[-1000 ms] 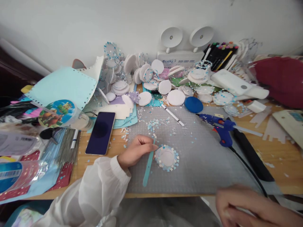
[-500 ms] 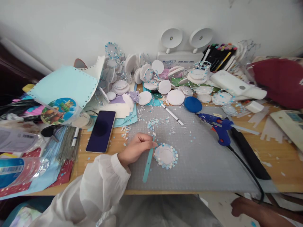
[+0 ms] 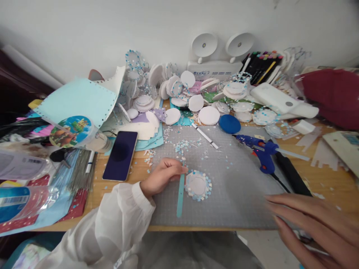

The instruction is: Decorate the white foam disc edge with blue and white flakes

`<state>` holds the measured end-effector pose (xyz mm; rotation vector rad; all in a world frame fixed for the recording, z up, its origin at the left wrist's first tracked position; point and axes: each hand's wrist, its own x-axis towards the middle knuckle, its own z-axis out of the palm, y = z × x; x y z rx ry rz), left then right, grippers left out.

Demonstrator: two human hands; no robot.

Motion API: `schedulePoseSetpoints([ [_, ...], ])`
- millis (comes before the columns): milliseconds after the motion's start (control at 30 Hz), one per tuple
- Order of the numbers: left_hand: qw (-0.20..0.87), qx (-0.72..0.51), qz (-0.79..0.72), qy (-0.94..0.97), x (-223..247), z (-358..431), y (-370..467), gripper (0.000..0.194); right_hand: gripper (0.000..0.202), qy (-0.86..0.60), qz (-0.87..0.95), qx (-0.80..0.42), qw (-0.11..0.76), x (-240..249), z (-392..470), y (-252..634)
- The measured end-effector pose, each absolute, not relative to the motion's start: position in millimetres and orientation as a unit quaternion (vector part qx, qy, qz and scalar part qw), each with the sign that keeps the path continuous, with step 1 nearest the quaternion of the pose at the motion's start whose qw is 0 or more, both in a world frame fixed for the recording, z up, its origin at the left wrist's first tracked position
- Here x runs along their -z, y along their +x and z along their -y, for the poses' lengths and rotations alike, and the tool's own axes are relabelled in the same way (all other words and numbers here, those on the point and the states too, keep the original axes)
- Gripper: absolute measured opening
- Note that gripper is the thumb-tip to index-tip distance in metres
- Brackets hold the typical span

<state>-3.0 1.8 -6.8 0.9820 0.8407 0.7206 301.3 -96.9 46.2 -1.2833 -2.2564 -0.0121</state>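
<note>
On the grey cutting mat point(image 3: 238, 186), the left hand point(image 3: 161, 176) pinches a teal paper strip point(image 3: 180, 196) beside the confetti-rimmed white disc point(image 3: 198, 185). The right hand point(image 3: 311, 224) hovers flat, holding nothing, near right. A careless sweep could snag the glue gun point(image 3: 259, 149) cord.

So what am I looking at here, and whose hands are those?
They belong to one person wearing a camera on their head, so you look down at the desk as they do. The left hand, in a white sleeve, pinches a thin teal strip beside a white disc edged with blue and white bits. The right hand is open and holds nothing, low at the right over the grey mat. Also there: a blue glue gun, a dark phone, and a heap of white discs at the back.
</note>
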Motion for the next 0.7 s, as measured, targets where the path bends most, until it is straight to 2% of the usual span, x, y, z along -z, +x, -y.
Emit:
schedulePoseSetpoints([
  [133,0.738,-0.334,-0.386,0.442,2,-2,-2,0.049,0.030,-0.353,0.897,0.023,0.265,-53,60,247],
  [333,0.743,-0.337,-0.376,0.440,-1,-3,-2,0.046,0.017,-0.211,0.928,0.055,0.302,-33,13,186],
  [533,0.747,-0.354,-0.368,0.426,2,-2,0,0.050,0.017,-0.196,0.907,0.082,0.363,-22,3,180],
  [700,0.730,-0.343,-0.356,0.472,3,1,-1,0.040,0.019,-0.274,0.830,-0.033,0.485,-14,0,192],
])
